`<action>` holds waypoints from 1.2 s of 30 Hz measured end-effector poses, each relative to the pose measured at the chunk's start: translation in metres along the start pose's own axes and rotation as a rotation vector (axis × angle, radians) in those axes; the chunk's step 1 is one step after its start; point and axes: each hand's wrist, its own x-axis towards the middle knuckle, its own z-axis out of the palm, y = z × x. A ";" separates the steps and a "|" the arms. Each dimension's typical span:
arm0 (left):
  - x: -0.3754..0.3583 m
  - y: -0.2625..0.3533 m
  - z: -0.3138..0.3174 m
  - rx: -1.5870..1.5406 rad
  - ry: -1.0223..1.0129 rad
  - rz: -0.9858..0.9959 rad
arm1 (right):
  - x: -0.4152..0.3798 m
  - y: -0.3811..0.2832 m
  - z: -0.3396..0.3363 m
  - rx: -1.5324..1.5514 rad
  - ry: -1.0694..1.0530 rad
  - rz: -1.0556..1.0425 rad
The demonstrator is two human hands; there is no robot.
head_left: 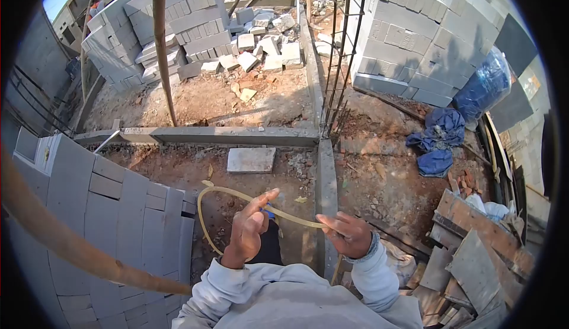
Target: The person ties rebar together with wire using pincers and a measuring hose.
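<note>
Yellowish hose (296,218) loops on near side of pale block (251,160). Right hand (348,234), nearer than block and to its right — fingers clamped on hose end. Left hand (248,229) at hose — index extended, grip cannot be told.

Reddish dirt ground (388,195) bears stacked blocks (409,38), loose blocks (269,47) and crumpled blue sheeting (441,130).

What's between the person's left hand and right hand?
In the head view, a yellowish tube spans from the left hand to the right hand, with something blue beside the left.
</note>
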 end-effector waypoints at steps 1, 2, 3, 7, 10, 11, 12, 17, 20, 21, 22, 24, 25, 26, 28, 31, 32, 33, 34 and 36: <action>0.030 -0.007 -0.012 0.087 0.008 0.040 | 0.025 0.009 0.005 -0.014 0.032 0.020; 0.064 -0.010 -0.025 0.173 0.014 0.084 | 0.053 0.015 0.008 -0.031 0.067 0.037; 0.101 -0.015 -0.038 0.242 0.024 0.143 | 0.084 0.025 0.009 -0.053 0.106 0.045; 0.231 -0.010 -0.077 0.519 -0.121 0.285 | 0.151 0.088 0.053 -0.209 0.148 0.362; 0.313 -0.003 -0.091 0.577 -0.264 0.267 | 0.131 0.167 0.118 -0.213 0.133 0.653; 0.339 -0.007 -0.096 0.584 -0.310 0.270 | 0.116 0.191 0.143 -0.146 0.198 0.754; 0.363 -0.016 -0.099 0.602 -0.373 0.268 | 0.095 0.211 0.166 -0.197 0.136 0.893; 0.472 -0.066 -0.106 0.637 -0.601 0.244 | 0.134 0.224 0.209 -0.254 -0.120 1.555; 0.557 -0.085 -0.106 0.631 -0.671 0.239 | 0.169 0.256 0.228 -0.109 -0.116 1.719; 0.581 -0.087 -0.107 0.618 -0.703 0.218 | 0.188 0.252 0.230 -0.095 -0.051 1.755; 0.607 -0.086 -0.106 0.599 -0.723 0.206 | 0.205 0.260 0.229 -0.099 0.020 1.781; 0.659 -0.077 -0.108 0.544 -0.714 0.227 | 0.233 0.285 0.231 -0.230 0.172 1.764; 0.686 -0.073 -0.111 0.540 -0.729 0.207 | 0.252 0.289 0.226 -0.283 0.267 1.685; 0.709 -0.066 -0.110 0.520 -0.694 0.208 | 0.273 0.291 0.211 -0.354 0.362 1.620; 0.749 -0.068 -0.111 0.488 -0.594 0.254 | 0.334 0.277 0.165 -0.278 0.607 1.661; 0.789 -0.073 -0.105 0.419 -0.478 0.272 | 0.387 0.277 0.160 -0.257 1.056 1.652; 0.811 -0.086 -0.115 0.513 -0.541 0.370 | 0.387 0.296 0.190 -0.392 1.234 1.586; 0.819 -0.077 -0.116 0.565 -0.604 0.444 | 0.407 0.287 0.206 -0.149 1.440 1.698; 0.871 -0.111 -0.108 0.435 -0.661 0.332 | 0.426 0.276 0.213 0.085 1.670 1.787; 0.895 -0.152 -0.104 0.631 -0.625 0.307 | 0.438 0.262 0.198 0.561 2.039 1.732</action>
